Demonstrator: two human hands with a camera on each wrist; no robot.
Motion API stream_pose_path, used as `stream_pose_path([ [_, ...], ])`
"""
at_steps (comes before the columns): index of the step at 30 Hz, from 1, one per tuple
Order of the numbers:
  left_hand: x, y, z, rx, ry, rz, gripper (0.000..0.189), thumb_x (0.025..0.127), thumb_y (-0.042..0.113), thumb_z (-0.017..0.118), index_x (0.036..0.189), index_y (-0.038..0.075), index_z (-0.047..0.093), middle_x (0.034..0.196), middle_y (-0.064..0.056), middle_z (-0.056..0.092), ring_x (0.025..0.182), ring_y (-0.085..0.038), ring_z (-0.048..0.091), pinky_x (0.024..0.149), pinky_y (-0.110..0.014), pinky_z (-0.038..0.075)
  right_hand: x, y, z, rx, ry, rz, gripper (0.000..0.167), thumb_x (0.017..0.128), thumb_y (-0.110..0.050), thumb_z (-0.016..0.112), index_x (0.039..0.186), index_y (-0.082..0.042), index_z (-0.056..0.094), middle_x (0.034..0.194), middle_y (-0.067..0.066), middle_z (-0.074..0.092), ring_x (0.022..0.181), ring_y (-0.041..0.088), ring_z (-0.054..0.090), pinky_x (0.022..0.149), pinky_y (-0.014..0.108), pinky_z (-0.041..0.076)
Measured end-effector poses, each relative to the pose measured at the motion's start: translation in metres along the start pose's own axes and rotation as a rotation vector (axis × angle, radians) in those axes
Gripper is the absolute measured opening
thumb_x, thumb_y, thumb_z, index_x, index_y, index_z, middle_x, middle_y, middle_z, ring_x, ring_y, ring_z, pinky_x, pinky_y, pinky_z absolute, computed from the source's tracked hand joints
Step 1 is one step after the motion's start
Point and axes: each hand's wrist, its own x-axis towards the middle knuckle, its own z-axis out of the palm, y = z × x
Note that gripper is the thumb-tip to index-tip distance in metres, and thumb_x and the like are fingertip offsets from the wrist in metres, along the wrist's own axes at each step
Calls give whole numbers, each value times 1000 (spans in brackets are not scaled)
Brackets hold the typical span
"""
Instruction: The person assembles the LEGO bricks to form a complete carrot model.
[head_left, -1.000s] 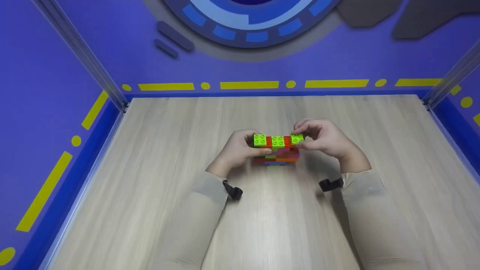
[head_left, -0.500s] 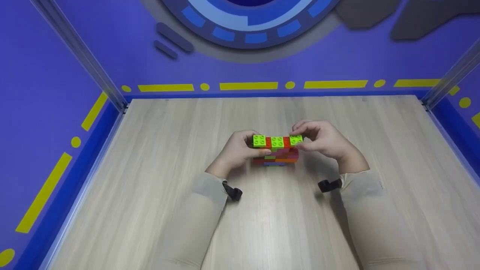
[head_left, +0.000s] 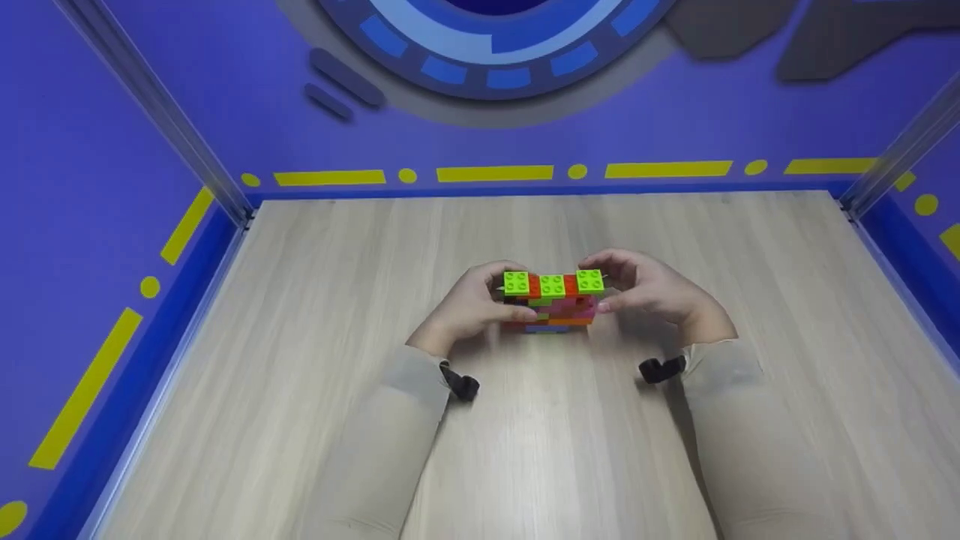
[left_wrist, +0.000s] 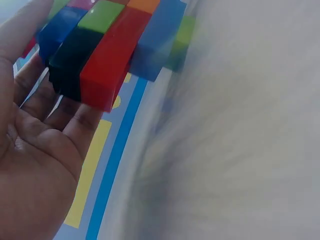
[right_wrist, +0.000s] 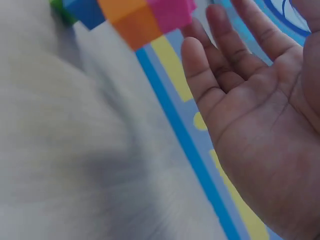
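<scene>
A stack of toy building bricks (head_left: 570,307) stands at mid table in the head view, with lime studded bricks (head_left: 553,286) and red ones along its top. Pink, orange and blue bricks show lower down. My left hand (head_left: 471,306) grips its left end, thumb across the near face and fingers behind. In the left wrist view a long red brick (left_wrist: 112,62) and a dark brick (left_wrist: 77,62) sit over the fingers. My right hand (head_left: 652,289) is spread around the right end, fingers loosely extended, thumb tip close beside a pink brick (right_wrist: 172,14).
The pale wood table (head_left: 337,300) reaches to a blue patterned back wall (head_left: 495,142). Blue side panels with metal corner posts (head_left: 176,120) rise to the left and right. Black wrist straps (head_left: 461,381) stick out inward from both sleeves.
My right hand has let go of the lime brick at the top right corner. Its thumb has dropped to the stack's side and the fingers have spread. The left hand keeps its hold.
</scene>
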Motion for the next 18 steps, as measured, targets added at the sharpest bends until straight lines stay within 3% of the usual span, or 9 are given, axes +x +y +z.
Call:
stream_pose_path([
  [7, -2, -5, -15, 15, -37, -38, 56, 90, 13, 97, 140, 11, 73, 138, -9, 79, 130, -26, 76, 119, -44, 59, 5, 16, -4, -74, -41, 91, 55, 88, -1, 91, 139, -2, 71, 135, 2, 78, 131, 18, 69, 114, 23, 54],
  [12, -2, -10, -25, 22, -55, -41, 50, 90, 11, 96, 135, 9, 75, 137, -9, 79, 130, -25, 74, 124, -44, 55, 5, 19, -4, -73, -45, 125, 57, 88, -2, 91, 141, -2, 71, 136, 5, 78, 128, 21, 71, 113, 26, 58],
  [18, -3, -17, -32, 37, -84, -33, 47, 89, 2, 93, 132, 7, 75, 128, -10, 78, 119, -25, 74, 115, -40, 61, 4, 23, -2, -52, -55, 120, 55, 90, -1, 90, 141, -2, 71, 135, 3, 80, 126, 20, 73, 111, 25, 59],
])
